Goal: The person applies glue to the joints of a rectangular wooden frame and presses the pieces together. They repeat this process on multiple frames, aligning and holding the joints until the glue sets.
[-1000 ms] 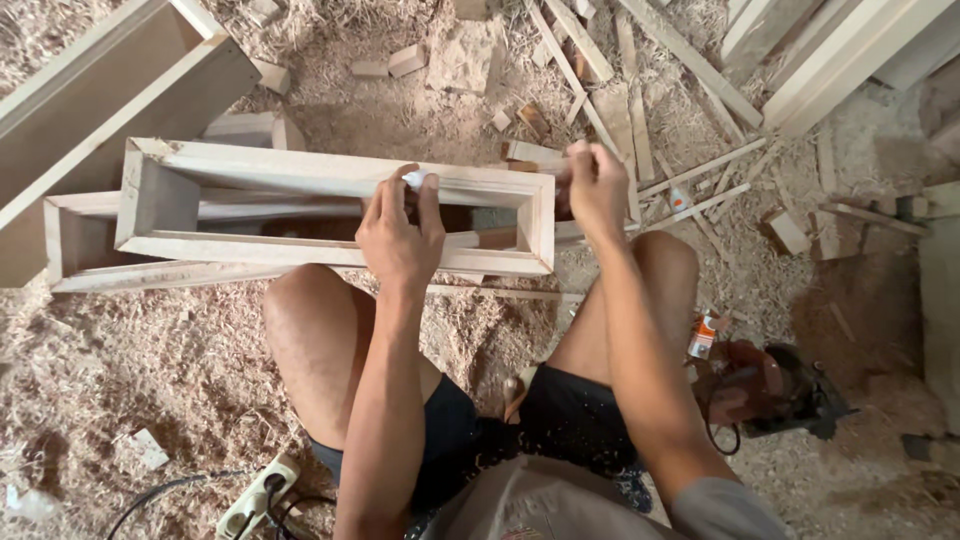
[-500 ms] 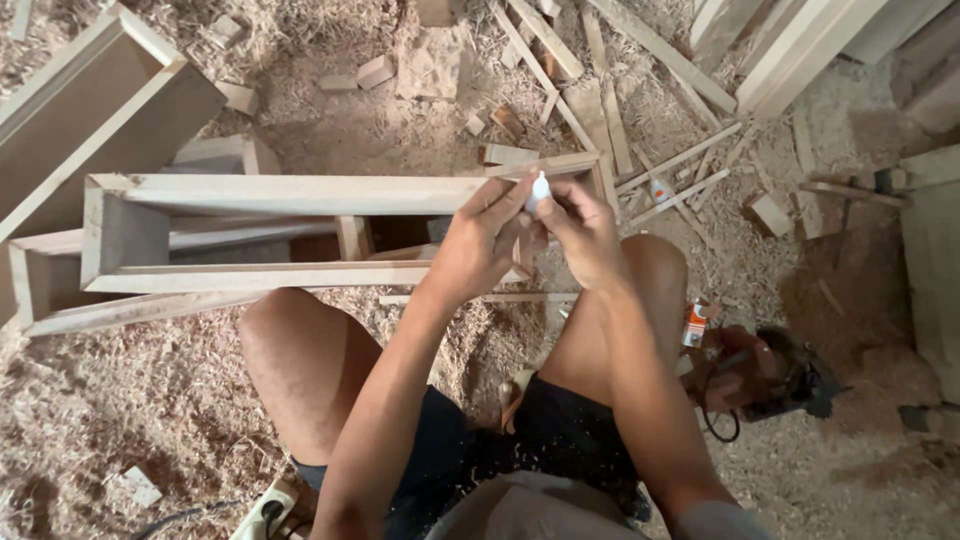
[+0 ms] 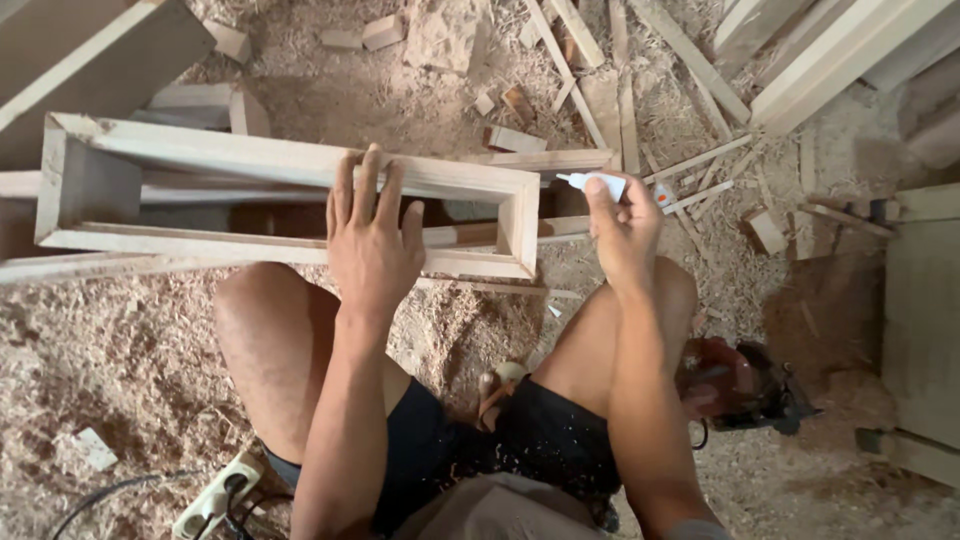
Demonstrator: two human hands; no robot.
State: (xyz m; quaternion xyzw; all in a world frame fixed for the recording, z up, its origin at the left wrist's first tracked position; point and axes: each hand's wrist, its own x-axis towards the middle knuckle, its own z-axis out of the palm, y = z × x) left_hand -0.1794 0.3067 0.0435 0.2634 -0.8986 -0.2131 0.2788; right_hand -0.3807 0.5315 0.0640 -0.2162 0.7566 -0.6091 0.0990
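Left hand (image 3: 372, 235) lies flat, fingers spread, across the long wooden frame (image 3: 285, 160) resting over the knees; the frame sits level on the sawdust floor (image 3: 110, 350). Right hand (image 3: 625, 235) pinches a small white glue tube (image 3: 598, 183) just beside the frame's right end, nozzle pointing at the corner.

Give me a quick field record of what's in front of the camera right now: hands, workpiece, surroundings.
left hand: flat, palm down on the wooden frame, fingers spread over its far rail
right hand: pinching a small white glue tube, nozzle pointing left, just right of the frame's end
frame: long open rectangle, lying across the knees
floor: covered in sawdust and offcuts
power tool: red and black, beside the right leg
power strip: bottom left
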